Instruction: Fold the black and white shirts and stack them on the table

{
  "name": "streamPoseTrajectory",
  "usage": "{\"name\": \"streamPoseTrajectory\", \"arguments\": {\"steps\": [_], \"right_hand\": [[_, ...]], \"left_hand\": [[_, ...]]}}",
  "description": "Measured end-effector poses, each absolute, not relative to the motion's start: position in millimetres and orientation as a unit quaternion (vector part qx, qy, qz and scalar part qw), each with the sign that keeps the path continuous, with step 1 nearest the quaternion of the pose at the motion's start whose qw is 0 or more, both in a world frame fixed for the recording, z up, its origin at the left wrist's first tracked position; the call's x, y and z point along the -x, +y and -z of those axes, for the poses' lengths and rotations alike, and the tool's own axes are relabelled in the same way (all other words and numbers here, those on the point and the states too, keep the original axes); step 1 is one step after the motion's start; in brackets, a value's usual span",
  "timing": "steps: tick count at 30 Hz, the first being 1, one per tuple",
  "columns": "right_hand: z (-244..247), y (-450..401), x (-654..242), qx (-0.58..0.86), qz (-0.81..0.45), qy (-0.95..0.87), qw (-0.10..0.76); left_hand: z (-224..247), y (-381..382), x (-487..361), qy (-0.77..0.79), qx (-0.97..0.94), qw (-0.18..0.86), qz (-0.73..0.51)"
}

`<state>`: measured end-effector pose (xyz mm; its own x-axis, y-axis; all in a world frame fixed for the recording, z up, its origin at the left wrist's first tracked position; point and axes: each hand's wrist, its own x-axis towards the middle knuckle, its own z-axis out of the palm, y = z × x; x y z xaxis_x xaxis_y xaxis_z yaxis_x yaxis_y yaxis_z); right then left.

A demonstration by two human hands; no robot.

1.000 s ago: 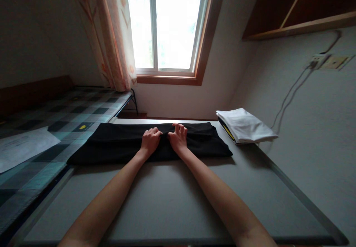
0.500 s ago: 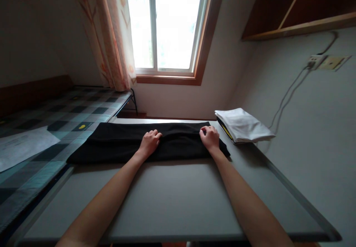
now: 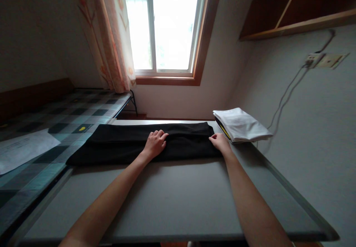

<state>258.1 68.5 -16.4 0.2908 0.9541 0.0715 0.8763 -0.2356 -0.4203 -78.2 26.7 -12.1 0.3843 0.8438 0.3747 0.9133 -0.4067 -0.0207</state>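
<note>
A black folded garment [image 3: 119,145] lies lengthwise across the far part of the light-grey table [image 3: 178,199], its left end reaching the table's left side. Whether it is trousers or another piece of clothing I cannot tell. My left hand [image 3: 155,143] rests palm down on the middle of the cloth, fingers a little bent and apart. At the right end my right hand [image 3: 221,142] is closed in a pinch on the garment's edge. A crease runs along the cloth between both hands.
A folded white cloth [image 3: 241,124] with black and yellow showing beneath sits at the table's right back corner. Left of the table is a bed with a checked cover [image 3: 91,112] and a paper sheet [image 3: 27,149]. Cords hang from a wall socket [image 3: 314,60].
My right hand has moved right to the garment's end and pinches its edge there. My left hand has slid slightly right. The right end's lower corner no longer sticks out past my wrist.
</note>
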Motion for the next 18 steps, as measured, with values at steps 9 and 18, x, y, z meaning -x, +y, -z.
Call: {"name": "streamPoseTrajectory", "arguments": {"steps": [9,18], "right_hand": [[16.6,63.3,-251.0,0.81,-0.104,-0.528,0.234],[16.8,61.7,-252.6,0.794,-0.129,-0.552,0.221]], "left_hand": [[-3.4,48.4,-3.5,-0.46,0.866,0.103,0.167],[7.3,62.7,-73.3,-0.476,0.861,0.064,0.168]]}}
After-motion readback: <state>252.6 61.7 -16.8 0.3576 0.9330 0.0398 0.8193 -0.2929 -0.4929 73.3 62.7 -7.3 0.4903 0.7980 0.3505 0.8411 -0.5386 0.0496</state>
